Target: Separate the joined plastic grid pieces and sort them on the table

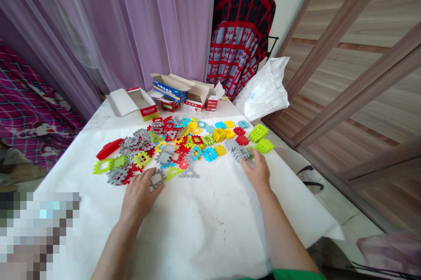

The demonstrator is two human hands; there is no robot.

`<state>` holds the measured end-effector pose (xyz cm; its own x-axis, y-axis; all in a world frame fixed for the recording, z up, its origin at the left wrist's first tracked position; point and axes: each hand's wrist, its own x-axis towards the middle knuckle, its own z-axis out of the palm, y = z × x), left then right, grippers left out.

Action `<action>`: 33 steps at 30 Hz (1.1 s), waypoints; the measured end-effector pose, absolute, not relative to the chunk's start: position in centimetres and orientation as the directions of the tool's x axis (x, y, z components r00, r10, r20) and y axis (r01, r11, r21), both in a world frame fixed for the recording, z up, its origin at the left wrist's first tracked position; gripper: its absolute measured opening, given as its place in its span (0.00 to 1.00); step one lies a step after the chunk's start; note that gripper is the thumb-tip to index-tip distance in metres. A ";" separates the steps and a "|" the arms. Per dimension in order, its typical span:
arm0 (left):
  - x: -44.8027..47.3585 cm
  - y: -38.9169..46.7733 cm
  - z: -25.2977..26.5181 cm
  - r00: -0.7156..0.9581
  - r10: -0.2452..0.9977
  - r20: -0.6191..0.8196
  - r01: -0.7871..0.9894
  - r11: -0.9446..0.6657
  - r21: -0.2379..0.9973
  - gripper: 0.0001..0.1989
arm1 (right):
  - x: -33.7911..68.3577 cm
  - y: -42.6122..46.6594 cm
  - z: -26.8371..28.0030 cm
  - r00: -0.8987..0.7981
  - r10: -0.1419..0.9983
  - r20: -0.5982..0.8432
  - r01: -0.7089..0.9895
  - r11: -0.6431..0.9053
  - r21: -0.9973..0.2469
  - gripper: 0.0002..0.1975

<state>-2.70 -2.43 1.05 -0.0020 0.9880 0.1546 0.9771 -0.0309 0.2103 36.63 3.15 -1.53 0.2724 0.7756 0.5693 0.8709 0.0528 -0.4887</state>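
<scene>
Green sleeve [297, 274], one: mine, on the near side of the mixed heap [164, 157] of toothed plastic pieces, and to its right.

White table covering [204, 227], one: creased, lying under the heap and running out on its near side.

Left hand [141, 192], mine: at the heap's near edge, thumb and fingers narrowed on a grey frame piece [157, 179].

Right hand [258, 172], mine: right of the heap, thumb and forefinger parted at the near edge of a grey stack [241, 152]; whether they gripped it I could not tell.

Grey triangular piece [189, 174], one: flat, at the heap's near edge.

Heap itself: grey, red, yellow, blue and lime pieces, overlapping, some solid, some open-centred.

Red piece [109, 149], one: elongated, at the heap's left edge.

Stacks right of the heap: yellow stack [218, 134], nearest it; red stack [242, 140], farther out; lime stack [258, 132], outermost.

Cartons, open, beyond the heap: white-lined carton [148, 111], behind its left part; blue carton [169, 91], behind its middle.

White bag [266, 91], one: crumpled, beyond the heap to the right.

Purple curtain [158, 21]: hanging behind all, beyond the heap.
</scene>
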 end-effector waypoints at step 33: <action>-0.1 -2.6 0.2 -0.179 0.984 -0.016 0.595 0.122 0.794 0.18 | 21.6 -0.6 -1.6 -0.256 0.809 0.529 0.669 0.543 -0.508 0.10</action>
<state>-0.06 -2.56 0.19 -0.1793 0.9837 -0.0162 0.5955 0.1216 0.7941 21.59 -0.57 -1.58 -0.2557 0.8094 0.5286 0.6686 0.5430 -0.5081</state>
